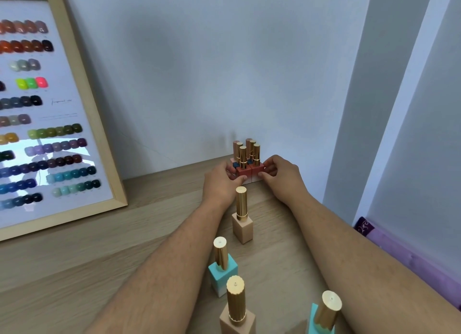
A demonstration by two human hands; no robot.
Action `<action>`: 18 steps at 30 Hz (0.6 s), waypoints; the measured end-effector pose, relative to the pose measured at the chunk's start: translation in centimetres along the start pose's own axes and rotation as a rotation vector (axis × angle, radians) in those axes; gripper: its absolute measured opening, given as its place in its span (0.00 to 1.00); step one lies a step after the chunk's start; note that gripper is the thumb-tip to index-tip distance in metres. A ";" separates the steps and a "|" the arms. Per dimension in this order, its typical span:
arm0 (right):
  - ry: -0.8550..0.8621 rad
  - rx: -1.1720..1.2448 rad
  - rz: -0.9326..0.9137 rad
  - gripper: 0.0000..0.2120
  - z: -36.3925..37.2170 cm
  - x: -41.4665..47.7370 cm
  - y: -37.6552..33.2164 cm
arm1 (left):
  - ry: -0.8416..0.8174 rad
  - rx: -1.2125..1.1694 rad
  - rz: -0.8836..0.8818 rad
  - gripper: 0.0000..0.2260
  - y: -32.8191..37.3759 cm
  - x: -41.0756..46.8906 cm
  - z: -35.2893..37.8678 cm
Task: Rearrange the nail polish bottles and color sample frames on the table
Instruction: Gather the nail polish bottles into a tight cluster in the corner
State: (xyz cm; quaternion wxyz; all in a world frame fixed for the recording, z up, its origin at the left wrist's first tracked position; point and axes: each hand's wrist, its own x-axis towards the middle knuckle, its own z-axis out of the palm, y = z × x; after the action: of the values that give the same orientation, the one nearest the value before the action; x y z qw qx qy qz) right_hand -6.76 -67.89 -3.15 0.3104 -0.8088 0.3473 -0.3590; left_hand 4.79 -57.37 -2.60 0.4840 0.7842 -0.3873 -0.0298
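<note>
A tight cluster of several nail polish bottles (245, 159) with gold caps stands against the wall at the far edge of the table. Its front bottles are red-brown, with pink and blue ones behind. My left hand (219, 184) presses against the cluster's left side and my right hand (282, 172) against its right side, fingers curled on the front bottles. A beige bottle (242, 226) stands between my forearms. Nearer me stand a turquoise bottle (222, 271), another beige bottle (237, 311) and a second turquoise bottle (323, 316). A wood-framed color sample frame (82, 109) leans on the wall at left.
The wooden table (87, 258) runs from the wall toward me. A purple cushion or cloth (399, 251) lies along the table's right edge. The grey-white wall and a corner panel (374, 109) close off the back and right.
</note>
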 end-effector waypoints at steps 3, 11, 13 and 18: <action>0.002 0.008 -0.002 0.08 0.0 -0.1 0.0 | 0.000 -0.002 -0.003 0.12 0.0 0.1 0.0; -0.015 0.026 -0.004 0.09 -0.3 -0.3 -0.2 | -0.007 0.000 -0.008 0.12 0.0 -0.1 -0.1; -0.015 0.030 -0.005 0.10 -0.5 -0.7 -0.4 | -0.013 -0.023 -0.024 0.12 0.2 -0.4 -0.5; 0.006 0.012 -0.062 0.07 -1.9 -3.5 -1.0 | -0.077 -0.141 -0.078 0.11 -0.2 -2.8 -3.0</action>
State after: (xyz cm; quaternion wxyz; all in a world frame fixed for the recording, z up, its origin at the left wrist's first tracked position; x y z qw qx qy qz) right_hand -9.71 -65.11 -2.63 0.3030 -0.8160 0.3209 -0.3732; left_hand 4.25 -53.34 -2.13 0.5214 0.7607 -0.3717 -0.1059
